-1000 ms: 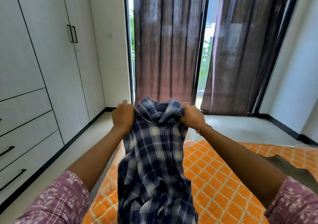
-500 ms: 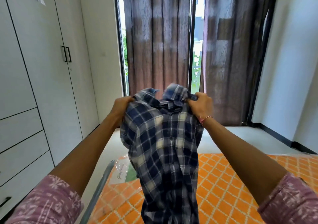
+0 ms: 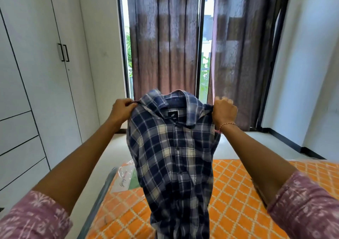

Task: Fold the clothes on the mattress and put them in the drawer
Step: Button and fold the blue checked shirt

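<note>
Step in hand: opening out one garment before folding.

Plaid shirt point(image 3: 170, 158) held up in the air above the orange mattress point(image 3: 238, 193), collar and neck label facing the camera, body hanging straight down; the lower hem runs out of frame, so I cannot tell whether it touches the mattress.

Left hand point(image 3: 122, 110) pinches the fabric at one shoulder, fingers curled onto the seam. Right hand point(image 3: 223, 111) is clenched round the other shoulder, thumb side toward the collar. Both arms extended, shoulders of the shirt pulled apart but not taut; cloth sags and bunches between them.

Clear plastic packet point(image 3: 124, 179) lies on the mattress near its left edge, just behind the shirt. Wardrobe drawers point(image 3: 18, 147) stand to the left, closed, well apart from the shirt.

Judgement: early in the task; nothing folded yet in view. Next move calls for laying the shirt flat on the mattress, probably front down, smoothing it, then turning sleeves and sides inward.
</note>
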